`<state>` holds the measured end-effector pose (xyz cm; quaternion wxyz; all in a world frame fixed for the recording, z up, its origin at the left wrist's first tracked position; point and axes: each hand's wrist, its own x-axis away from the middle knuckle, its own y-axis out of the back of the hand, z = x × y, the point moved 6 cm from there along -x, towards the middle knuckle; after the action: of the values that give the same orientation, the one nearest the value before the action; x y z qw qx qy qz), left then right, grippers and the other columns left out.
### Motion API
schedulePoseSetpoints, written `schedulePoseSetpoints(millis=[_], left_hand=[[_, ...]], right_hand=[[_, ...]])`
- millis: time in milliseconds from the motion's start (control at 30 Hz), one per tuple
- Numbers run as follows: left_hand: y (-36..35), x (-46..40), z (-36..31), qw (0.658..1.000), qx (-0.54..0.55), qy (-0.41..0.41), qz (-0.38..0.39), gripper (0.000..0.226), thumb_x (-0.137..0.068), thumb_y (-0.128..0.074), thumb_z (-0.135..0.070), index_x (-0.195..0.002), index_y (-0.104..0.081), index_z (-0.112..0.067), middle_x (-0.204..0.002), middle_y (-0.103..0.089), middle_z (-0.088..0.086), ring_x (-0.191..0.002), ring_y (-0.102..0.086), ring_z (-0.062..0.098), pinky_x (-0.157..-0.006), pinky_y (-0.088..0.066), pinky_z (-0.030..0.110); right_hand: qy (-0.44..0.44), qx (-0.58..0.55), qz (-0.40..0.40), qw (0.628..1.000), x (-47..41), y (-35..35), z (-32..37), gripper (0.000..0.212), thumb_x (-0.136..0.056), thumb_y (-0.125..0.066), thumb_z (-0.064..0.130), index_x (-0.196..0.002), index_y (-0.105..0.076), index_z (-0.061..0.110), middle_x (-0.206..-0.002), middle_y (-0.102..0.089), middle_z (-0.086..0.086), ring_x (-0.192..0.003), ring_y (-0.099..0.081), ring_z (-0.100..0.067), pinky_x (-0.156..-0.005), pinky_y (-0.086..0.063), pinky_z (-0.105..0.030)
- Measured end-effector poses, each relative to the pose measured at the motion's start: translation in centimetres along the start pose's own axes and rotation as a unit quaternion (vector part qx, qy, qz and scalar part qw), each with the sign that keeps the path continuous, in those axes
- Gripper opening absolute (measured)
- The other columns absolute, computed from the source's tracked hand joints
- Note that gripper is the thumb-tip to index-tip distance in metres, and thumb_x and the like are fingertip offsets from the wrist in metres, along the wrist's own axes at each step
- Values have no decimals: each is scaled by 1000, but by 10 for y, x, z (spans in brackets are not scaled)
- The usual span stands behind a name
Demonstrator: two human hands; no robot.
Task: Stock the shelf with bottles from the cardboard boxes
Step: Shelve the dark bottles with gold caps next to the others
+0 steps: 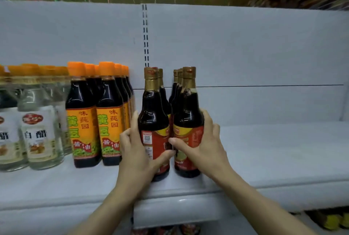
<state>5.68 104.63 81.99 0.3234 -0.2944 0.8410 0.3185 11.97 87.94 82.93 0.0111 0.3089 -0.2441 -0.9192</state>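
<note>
Two dark bottles with gold caps and red labels stand upright at the front of the white shelf [264,159]. My left hand [136,151] grips the left bottle [153,114] around its label. My right hand [205,140] grips the right bottle [188,110], thumb across the front. More gold-capped bottles [177,83] stand in rows behind both. No cardboard box is in view.
Orange-capped soy sauce bottles [94,117] stand close to the left of my left hand. Clear white vinegar bottles [37,132] fill the far left. The shelf to the right of my right hand is bare. Bottles on a lower shelf [332,219] show at bottom right.
</note>
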Motion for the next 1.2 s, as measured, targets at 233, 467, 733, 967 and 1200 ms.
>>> schedulePoseSetpoints(millis=[233,467,733,967,1200], left_hand=[[0,0,15,994,73,63,41,105,-57,-86,-43,-135,-17,-43,-141,-36,-4,-129,-40,12,-105,-44,40],[-1,1,28,968,172,146,107,101,-48,-83,-43,-134,-30,-38,-133,-47,-12,-121,-47,11,-102,-46,43],[5,-1,27,969,136,147,141,85,-71,-80,-32,-142,-33,-37,-130,-37,-12,-119,-41,8,-105,-39,37],[3,-4,28,968,114,161,157,88,-69,-79,-36,-143,-32,-36,-129,-39,-11,-114,-43,8,-101,-41,36],[0,-4,25,972,110,147,149,78,-67,-74,-40,-134,-36,-32,-126,-42,-15,-109,-46,4,-88,-41,22]], right_hand=[[-25,-91,-3,996,14,-5,-16,92,-61,-83,56,-132,-28,35,-125,-50,11,-100,-58,2,-85,-52,-20],[-55,-201,111,972,9,10,-32,64,-68,-80,35,-123,-49,27,-119,-61,17,-101,-64,2,-74,-52,-12],[-59,-202,162,964,7,9,-44,65,-71,-76,47,-130,-51,36,-126,-61,15,-110,-64,-3,-86,-54,-22],[-53,-191,141,970,6,8,-40,66,-71,-73,43,-132,-49,34,-122,-59,18,-99,-66,2,-73,-53,-12],[-51,-176,126,975,3,5,-40,70,-68,-72,49,-132,-46,33,-124,-56,18,-105,-65,-6,-76,-55,-16]])
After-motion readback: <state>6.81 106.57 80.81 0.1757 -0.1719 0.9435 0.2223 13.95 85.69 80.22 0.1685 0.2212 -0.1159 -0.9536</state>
